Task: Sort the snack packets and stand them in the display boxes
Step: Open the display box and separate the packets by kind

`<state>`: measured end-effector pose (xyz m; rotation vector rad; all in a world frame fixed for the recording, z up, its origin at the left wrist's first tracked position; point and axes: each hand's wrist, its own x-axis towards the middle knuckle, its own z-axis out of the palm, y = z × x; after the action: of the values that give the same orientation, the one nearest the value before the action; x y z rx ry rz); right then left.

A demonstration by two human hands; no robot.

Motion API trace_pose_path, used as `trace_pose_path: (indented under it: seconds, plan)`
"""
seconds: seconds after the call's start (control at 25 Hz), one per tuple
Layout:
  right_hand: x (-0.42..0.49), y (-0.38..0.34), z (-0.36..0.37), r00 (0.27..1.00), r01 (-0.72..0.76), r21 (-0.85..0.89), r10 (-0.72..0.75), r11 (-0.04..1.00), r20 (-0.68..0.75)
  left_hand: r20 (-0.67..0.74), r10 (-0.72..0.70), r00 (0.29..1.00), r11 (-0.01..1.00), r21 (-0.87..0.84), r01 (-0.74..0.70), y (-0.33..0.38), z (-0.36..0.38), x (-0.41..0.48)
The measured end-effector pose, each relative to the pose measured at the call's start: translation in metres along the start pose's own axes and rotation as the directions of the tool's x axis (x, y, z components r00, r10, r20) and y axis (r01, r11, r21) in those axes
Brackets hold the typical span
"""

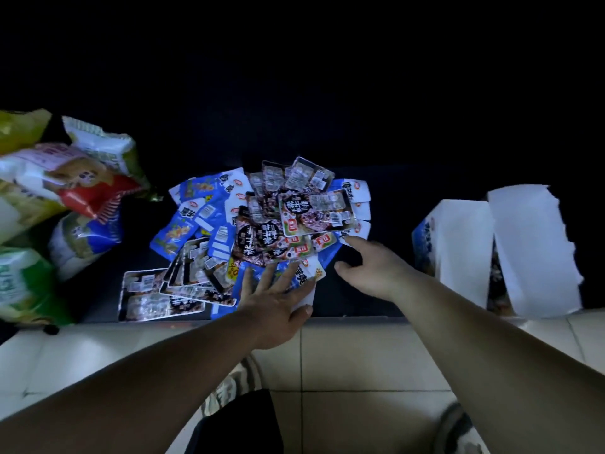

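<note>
Sorting stage: left hand [278, 299] presses flat on blue packets [299, 275], right hand [370, 267] reaches unclenched and empty; the next move probably requires pinching one packet.

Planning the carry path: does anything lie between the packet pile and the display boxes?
Nothing visible does; only the right hand and bare dark surface lie between the packet pile and the display boxes.

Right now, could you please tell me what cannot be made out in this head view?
All in the head view:
Insides of the display boxes: covered by their white flaps.
Lower packets in the pile: buried under upper ones.
Print of the blue packet: hidden under the left hand.
Large bags: cut off by the left edge.
Area behind the pile: too dark.
</note>
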<state>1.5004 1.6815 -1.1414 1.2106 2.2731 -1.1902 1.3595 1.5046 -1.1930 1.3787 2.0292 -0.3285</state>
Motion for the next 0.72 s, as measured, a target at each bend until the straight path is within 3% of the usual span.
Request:
trace_pose_path:
  seconds: [0.08, 0.12, 0.2, 0.24, 0.28, 0.4, 0.48, 0.6, 0.64, 0.72]
  plan:
    - [0.009, -0.007, 0.002, 0.999, 0.031, 0.003, -0.031, 1.000, -0.032, -0.049, 0.011, 0.999, 1.000, -0.016, -0.012, -0.013, -0.007, -0.006]
    - [0.012, -0.012, 0.001, 0.996, 0.047, -0.003, -0.047, 0.999, -0.074, -0.172, 0.050, 0.984, 0.999, 0.016, -0.048, -0.017, -0.014, -0.010]
    - [0.019, -0.018, -0.003, 0.980, 0.073, -0.066, -0.084, 0.995, -0.181, -0.484, 0.157, 0.861, 0.987, 0.116, -0.115, -0.025, -0.036, -0.011]
    - [0.021, -0.019, -0.003, 0.968, 0.081, -0.087, -0.099, 0.993, -0.231, -0.604, 0.170, 0.779, 0.984, 0.140, -0.107, -0.031, -0.050, -0.006]
    - [0.022, -0.016, -0.004, 0.957, 0.082, -0.076, -0.100, 0.994, -0.273, -0.652, 0.137, 0.746, 0.989, 0.128, -0.070, -0.036, -0.067, 0.001]
    - [0.020, 0.007, -0.011, 0.955, 0.052, 0.075, -0.027, 0.996, -0.294, -0.538, -0.218, 0.814, 0.976, -0.135, 0.172, -0.040, -0.098, 0.034]
    - [0.015, 0.027, -0.018, 0.956, 0.007, -0.022, -0.013, 1.000, -0.292, -0.384, -0.411, 0.827, 0.893, -0.353, 0.280, -0.034, -0.094, 0.052]
    - [0.017, 0.047, -0.019, 0.911, 0.091, -0.429, -0.249, 0.899, -0.329, -0.421, -0.468, 0.777, 0.851, -0.451, 0.268, -0.025, -0.068, 0.066]
    - [0.022, 0.046, -0.016, 0.894, 0.121, -0.467, -0.301, 0.876, -0.332, -0.455, -0.482, 0.749, 0.846, -0.465, 0.262, -0.025, -0.063, 0.067]
    - [0.033, 0.033, -0.009, 0.874, 0.153, -0.356, -0.294, 0.922, -0.387, -0.485, -0.502, 0.716, 0.841, -0.468, 0.273, -0.027, -0.061, 0.070]
